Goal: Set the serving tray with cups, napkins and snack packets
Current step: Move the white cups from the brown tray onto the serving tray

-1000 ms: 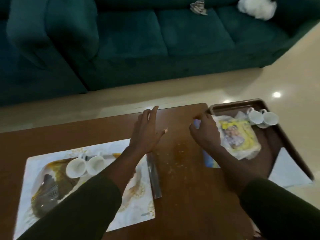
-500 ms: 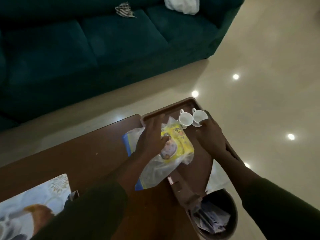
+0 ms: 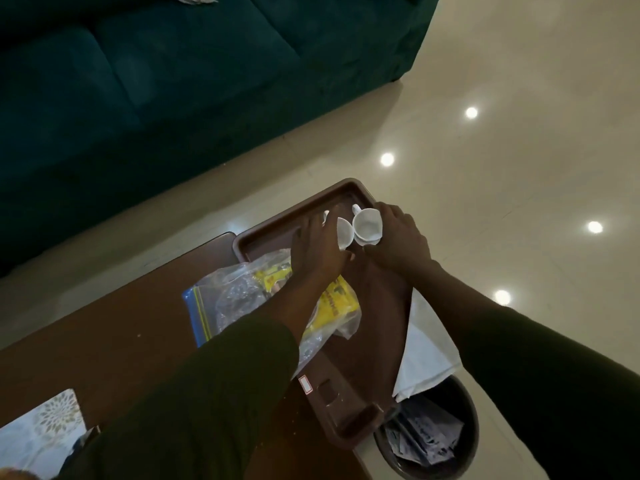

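Observation:
A brown serving tray (image 3: 266,233) hangs over the right end of the wooden table (image 3: 104,341). Two small white cups stand at its far corner. My left hand (image 3: 317,247) wraps the left cup (image 3: 344,232), which it partly hides. My right hand (image 3: 398,240) holds the right cup (image 3: 367,225) from the right side. A clear zip bag (image 3: 235,292) with yellow snack packets (image 3: 341,299) lies half on the tray, under my left forearm. A white napkin (image 3: 422,355) lies at the tray's right edge, over the bin.
A dark round waste bin (image 3: 450,441) with crumpled wrappers stands on the floor below the tray's near end. A patterned placemat (image 3: 38,434) lies at the table's bottom left. A dark green sofa (image 3: 173,81) runs along the far side. The tiled floor (image 3: 519,168) reflects ceiling lights.
My view has swung right toward the tray. My left hand left the snack bag and moved up to the left cup. My right hand closed round the right cup.

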### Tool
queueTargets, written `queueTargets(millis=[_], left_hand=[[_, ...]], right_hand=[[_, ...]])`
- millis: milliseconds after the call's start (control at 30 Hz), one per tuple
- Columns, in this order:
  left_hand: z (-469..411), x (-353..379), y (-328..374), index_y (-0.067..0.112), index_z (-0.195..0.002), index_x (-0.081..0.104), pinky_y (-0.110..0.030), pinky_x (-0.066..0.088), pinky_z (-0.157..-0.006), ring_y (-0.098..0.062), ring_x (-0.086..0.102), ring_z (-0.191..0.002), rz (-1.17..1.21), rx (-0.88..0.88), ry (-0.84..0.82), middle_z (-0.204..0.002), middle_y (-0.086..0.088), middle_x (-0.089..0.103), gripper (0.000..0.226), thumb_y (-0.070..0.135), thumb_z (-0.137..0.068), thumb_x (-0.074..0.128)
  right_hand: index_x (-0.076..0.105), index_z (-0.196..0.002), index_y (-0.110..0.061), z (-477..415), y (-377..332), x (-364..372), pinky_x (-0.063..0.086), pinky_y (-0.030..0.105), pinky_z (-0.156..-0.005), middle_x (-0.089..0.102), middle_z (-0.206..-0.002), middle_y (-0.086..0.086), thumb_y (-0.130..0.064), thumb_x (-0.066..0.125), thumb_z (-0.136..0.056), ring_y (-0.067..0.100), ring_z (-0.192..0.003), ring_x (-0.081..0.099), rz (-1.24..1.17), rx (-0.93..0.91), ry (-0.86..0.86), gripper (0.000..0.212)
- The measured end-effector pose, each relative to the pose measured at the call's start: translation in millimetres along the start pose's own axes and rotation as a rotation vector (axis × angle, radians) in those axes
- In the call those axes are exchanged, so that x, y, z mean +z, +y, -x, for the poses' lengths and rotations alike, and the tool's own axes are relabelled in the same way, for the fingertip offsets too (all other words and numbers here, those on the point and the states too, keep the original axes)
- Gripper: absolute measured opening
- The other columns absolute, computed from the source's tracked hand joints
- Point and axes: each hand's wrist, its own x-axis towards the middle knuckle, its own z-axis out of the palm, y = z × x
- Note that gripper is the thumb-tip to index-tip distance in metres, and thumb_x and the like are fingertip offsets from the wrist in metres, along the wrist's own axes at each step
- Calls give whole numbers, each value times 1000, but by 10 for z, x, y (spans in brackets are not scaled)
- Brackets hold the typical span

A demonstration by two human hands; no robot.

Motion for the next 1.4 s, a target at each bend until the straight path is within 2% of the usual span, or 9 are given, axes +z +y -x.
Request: queueTargets(millis=[100, 167, 333, 500, 633, 933, 1167, 1300, 1400], left_hand=[[-49, 83, 43, 19, -141, 40, -40, 30, -111, -29, 40, -134, -60, 7, -15, -144, -9, 46, 74, 38, -78, 73], [-28, 126, 58, 16, -139, 43, -38, 31, -111, -29, 43, -133, -63, 31, 20, -144, -9, 46, 65, 30, -82, 70], [142, 125, 79, 12, -139, 46, -38, 40, -104, -29, 47, -130, 37, 71, 89, -143, -9, 48, 62, 24, -82, 71], [269, -146, 131, 21, -140, 45, -37, 52, -88, -25, 54, -121, 136, 96, 184, -135, -4, 52, 64, 24, -82, 71], [445, -454, 16, 17, -139, 47, -40, 54, -88, -26, 55, -119, 182, 103, 246, -134, -5, 53, 63, 25, -81, 71], [1505, -1252, -1120, 20, -138, 50, -39, 52, -85, -26, 56, -113, 130, -1, 373, -127, -5, 57, 65, 28, -77, 73], [2803, -1802, -2166, 24, -137, 49, -39, 54, -89, -24, 51, -120, 205, -151, 478, -132, -2, 54, 64, 34, -77, 69], [3486, -1885, -2565, 24, -140, 47, -37, 54, -88, -21, 49, -125, 272, -216, 522, -138, -2, 51, 67, 36, -78, 71], [3944, -1897, -2800, 23, -137, 51, -34, 55, -86, -19, 50, -125, 294, -224, 554, -135, -1, 52, 63, 34, -78, 72]], right_hand=[[43, -135, -13, -8, 26, 53, 42, 37, -90, 47, -139, 8, -37, 75, -75, 31, -122, 47, -5, -5, -9, 72], [44, -133, -12, 15, 33, 77, 41, 35, -85, 46, -140, 7, -39, 73, -77, 29, -123, 46, -11, 20, 5, 69], [50, -125, -13, 185, 49, 57, 32, 27, -74, 53, -124, 8, -45, 76, -74, 25, -109, 53, -28, 40, 73, 65], [50, -123, -11, 280, -132, -152, 42, 31, -74, 53, -121, 9, -51, 76, -70, 25, -107, 53, -2, 11, 158, 71], [51, -116, -9, 391, -454, -271, 39, 31, -70, 52, -116, 10, -43, 75, -70, 27, -104, 53, 42, -55, 168, 62], [54, -110, -19, 1106, -1880, 136, 42, 30, -70, 57, -109, 0, -36, 72, -70, 21, -102, 53, 51, -245, 113, 47], [49, -114, -18, 2064, -3139, 769, 46, 37, -72, 51, -117, 4, -36, 73, -68, 24, -109, 48, -24, -372, 46, 55], [54, -111, -19, 2663, -3581, 1067, 48, 40, -76, 54, -108, 4, -36, 74, -68, 26, -108, 50, 8, -366, 2, 50], [57, -110, -19, 2988, -3798, 1257, 43, 35, -74, 56, -104, 0, -37, 73, -69, 22, -103, 50, 32, -442, -59, 47]])
